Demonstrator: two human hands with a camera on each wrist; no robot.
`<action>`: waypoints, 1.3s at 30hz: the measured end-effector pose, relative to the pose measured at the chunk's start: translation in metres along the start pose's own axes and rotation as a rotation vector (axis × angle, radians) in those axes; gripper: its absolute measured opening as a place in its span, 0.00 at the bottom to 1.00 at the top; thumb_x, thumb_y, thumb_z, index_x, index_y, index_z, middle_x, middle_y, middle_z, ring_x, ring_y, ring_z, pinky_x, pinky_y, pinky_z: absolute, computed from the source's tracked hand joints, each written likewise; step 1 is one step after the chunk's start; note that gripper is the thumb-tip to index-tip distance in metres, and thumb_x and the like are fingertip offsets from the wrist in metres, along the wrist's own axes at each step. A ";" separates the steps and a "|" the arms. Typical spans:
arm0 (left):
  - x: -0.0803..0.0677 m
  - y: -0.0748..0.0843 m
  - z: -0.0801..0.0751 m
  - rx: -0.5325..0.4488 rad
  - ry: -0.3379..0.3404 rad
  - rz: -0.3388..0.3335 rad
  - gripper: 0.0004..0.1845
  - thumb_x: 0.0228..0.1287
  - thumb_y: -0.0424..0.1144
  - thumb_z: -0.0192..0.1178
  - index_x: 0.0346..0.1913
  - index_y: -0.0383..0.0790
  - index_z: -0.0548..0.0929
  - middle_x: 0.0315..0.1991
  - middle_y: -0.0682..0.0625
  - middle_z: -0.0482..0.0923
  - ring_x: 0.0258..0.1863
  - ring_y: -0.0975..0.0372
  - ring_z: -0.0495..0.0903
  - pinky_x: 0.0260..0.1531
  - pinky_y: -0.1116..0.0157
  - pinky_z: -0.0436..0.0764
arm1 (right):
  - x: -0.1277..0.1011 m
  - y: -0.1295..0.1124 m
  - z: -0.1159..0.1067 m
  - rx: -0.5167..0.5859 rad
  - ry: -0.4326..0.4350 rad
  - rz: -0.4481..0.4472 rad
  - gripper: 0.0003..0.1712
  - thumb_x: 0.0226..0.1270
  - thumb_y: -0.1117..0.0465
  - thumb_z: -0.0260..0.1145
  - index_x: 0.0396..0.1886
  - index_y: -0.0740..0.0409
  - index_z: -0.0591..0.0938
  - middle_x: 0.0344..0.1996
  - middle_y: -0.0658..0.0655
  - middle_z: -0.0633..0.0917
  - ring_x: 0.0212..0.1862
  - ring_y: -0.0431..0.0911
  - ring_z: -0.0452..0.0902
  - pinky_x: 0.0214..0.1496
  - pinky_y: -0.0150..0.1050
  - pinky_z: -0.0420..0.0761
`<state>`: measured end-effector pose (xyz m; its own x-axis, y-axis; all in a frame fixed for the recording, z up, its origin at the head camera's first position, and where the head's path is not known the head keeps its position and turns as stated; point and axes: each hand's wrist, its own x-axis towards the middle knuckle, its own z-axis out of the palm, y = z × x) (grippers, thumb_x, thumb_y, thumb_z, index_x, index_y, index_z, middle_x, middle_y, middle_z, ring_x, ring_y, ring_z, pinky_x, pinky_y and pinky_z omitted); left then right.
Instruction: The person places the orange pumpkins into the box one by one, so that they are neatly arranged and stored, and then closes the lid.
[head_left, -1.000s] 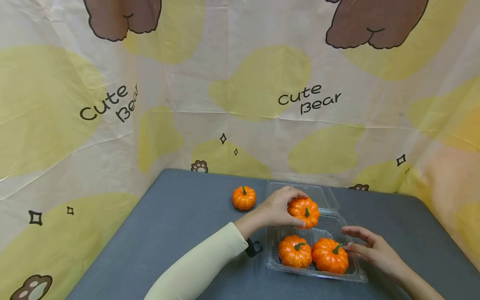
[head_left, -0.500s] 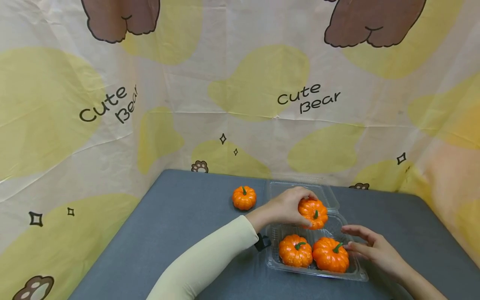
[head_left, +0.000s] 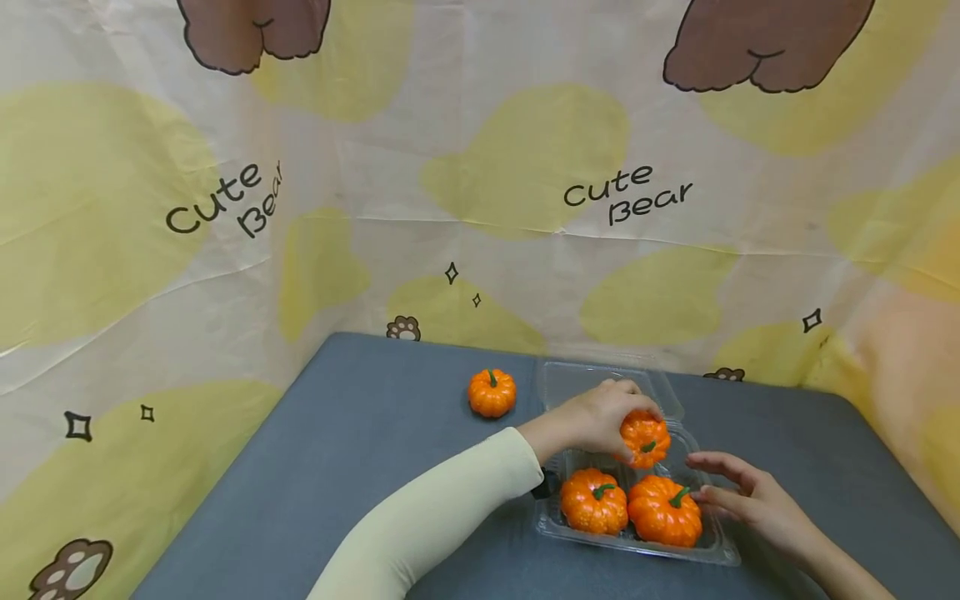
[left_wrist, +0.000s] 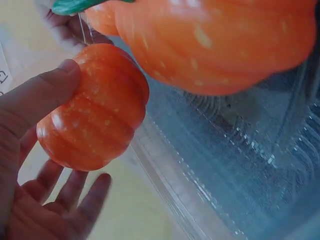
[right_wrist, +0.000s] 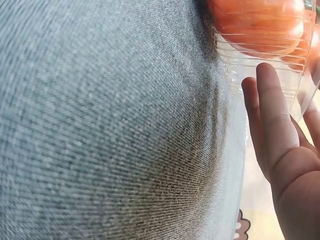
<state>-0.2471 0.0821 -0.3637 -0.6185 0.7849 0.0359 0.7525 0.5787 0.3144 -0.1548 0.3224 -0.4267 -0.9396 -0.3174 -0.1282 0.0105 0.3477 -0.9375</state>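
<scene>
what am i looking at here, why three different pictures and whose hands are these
There is no machine: a person wears three cameras. The wide picture is from the head; the two close-ups are from the wrists. On the grey table sits a clear plastic tray with two orange toy pumpkins in its near side. The left hand grips a third pumpkin over the tray's far side. The right hand, fingers straight, touches the tray's right edge. A fourth pumpkin stands alone on the table.

a lone orange pumpkin (head_left: pixel 492 392) sat mid-frame on the grey table (head_left: pixel 352 450); the cute bear cloth (head_left: pixel 480 167) filled the upper frame.
</scene>
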 end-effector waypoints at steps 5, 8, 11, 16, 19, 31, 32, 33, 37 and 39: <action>0.005 0.004 0.003 0.007 -0.022 -0.002 0.33 0.36 0.50 0.71 0.51 0.67 0.70 0.48 0.61 0.64 0.44 0.67 0.62 0.34 0.75 0.70 | 0.000 0.000 0.000 0.002 -0.003 0.006 0.28 0.64 0.61 0.52 0.60 0.69 0.58 0.47 0.36 0.74 0.42 0.43 0.78 0.41 0.38 0.78; 0.008 0.006 0.005 0.016 -0.037 -0.008 0.34 0.35 0.49 0.71 0.51 0.67 0.70 0.48 0.62 0.64 0.43 0.68 0.62 0.33 0.75 0.70 | 0.000 0.001 0.000 0.006 -0.007 0.001 0.27 0.64 0.61 0.52 0.60 0.69 0.58 0.47 0.35 0.73 0.42 0.43 0.78 0.41 0.38 0.78; 0.012 0.009 0.007 0.034 -0.056 0.003 0.34 0.35 0.48 0.71 0.52 0.66 0.70 0.49 0.63 0.64 0.44 0.68 0.62 0.33 0.76 0.70 | -0.001 0.001 -0.001 0.016 -0.010 0.000 0.27 0.64 0.62 0.52 0.60 0.69 0.58 0.47 0.35 0.73 0.42 0.43 0.78 0.42 0.38 0.78; 0.018 0.013 0.011 0.092 -0.066 0.046 0.36 0.35 0.48 0.71 0.53 0.64 0.69 0.51 0.65 0.65 0.47 0.69 0.63 0.38 0.76 0.70 | -0.002 0.002 0.000 0.022 -0.008 -0.016 0.27 0.64 0.63 0.51 0.60 0.70 0.58 0.47 0.36 0.74 0.42 0.44 0.79 0.41 0.39 0.78; 0.019 0.015 0.011 0.119 -0.058 0.054 0.36 0.34 0.48 0.72 0.53 0.62 0.69 0.52 0.66 0.65 0.48 0.69 0.63 0.40 0.76 0.70 | -0.002 0.002 0.000 0.019 -0.005 -0.031 0.27 0.65 0.63 0.51 0.60 0.70 0.58 0.47 0.36 0.73 0.42 0.44 0.79 0.40 0.39 0.79; 0.017 0.012 0.014 0.009 -0.072 0.008 0.33 0.39 0.46 0.69 0.53 0.67 0.68 0.50 0.61 0.64 0.46 0.68 0.64 0.34 0.74 0.71 | 0.001 0.003 0.000 0.026 -0.006 -0.011 0.27 0.64 0.62 0.52 0.60 0.68 0.59 0.48 0.37 0.73 0.43 0.46 0.79 0.41 0.39 0.78; 0.017 0.011 0.014 -0.008 -0.072 0.011 0.32 0.41 0.46 0.68 0.53 0.67 0.69 0.50 0.61 0.64 0.46 0.68 0.64 0.34 0.75 0.71 | 0.001 0.003 0.000 0.028 -0.006 -0.008 0.27 0.64 0.61 0.52 0.60 0.68 0.59 0.48 0.37 0.73 0.43 0.46 0.79 0.41 0.39 0.78; 0.017 0.010 0.014 -0.027 -0.071 0.012 0.30 0.43 0.46 0.67 0.52 0.66 0.69 0.50 0.61 0.64 0.46 0.68 0.64 0.35 0.75 0.70 | 0.000 0.003 0.000 0.027 -0.004 -0.005 0.27 0.64 0.61 0.52 0.60 0.67 0.59 0.48 0.38 0.73 0.43 0.46 0.79 0.41 0.39 0.78; 0.018 0.005 0.014 -0.094 -0.065 0.016 0.22 0.50 0.44 0.61 0.50 0.63 0.71 0.48 0.61 0.66 0.43 0.70 0.67 0.36 0.77 0.69 | 0.000 0.002 0.000 0.026 0.000 0.007 0.27 0.64 0.61 0.53 0.60 0.67 0.59 0.48 0.38 0.73 0.43 0.46 0.79 0.41 0.40 0.78; 0.019 0.003 0.014 -0.124 -0.051 0.019 0.20 0.50 0.42 0.61 0.49 0.59 0.72 0.46 0.61 0.67 0.41 0.71 0.68 0.35 0.79 0.69 | 0.000 0.002 0.000 0.029 0.002 0.010 0.27 0.64 0.61 0.53 0.60 0.67 0.59 0.48 0.38 0.73 0.43 0.46 0.78 0.42 0.40 0.78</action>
<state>-0.2535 0.1017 -0.3749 -0.5900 0.8074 -0.0048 0.7281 0.5346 0.4292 -0.1548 0.3230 -0.4291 -0.9399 -0.3126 -0.1372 0.0298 0.3254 -0.9451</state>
